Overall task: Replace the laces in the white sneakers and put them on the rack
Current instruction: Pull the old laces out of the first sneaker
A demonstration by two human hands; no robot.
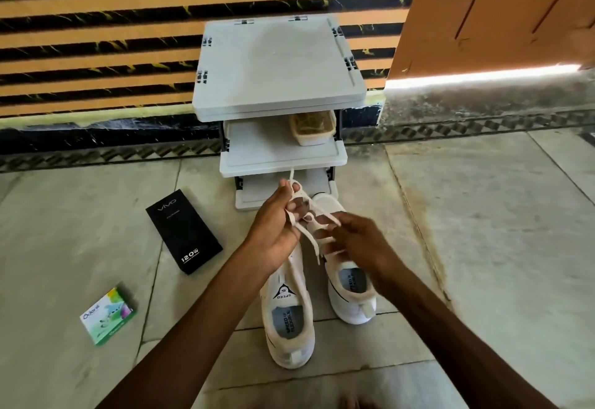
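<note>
The person is holding a loose white lace [313, 249] above the 2 white sneakers [289, 321], which are standing side by side on the floor, toes toward the far rack [277, 64]. The left hand [273, 231] is gripping its bunched loops. The right hand [360, 241], nearer the right sneaker [351, 292], is pinching 1 strand.

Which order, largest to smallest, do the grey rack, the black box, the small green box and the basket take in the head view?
1. grey rack
2. black box
3. basket and small green box: these look about alike. The basket is farther away and partly hidden under the top shelf, so I leave them unranked.
</note>
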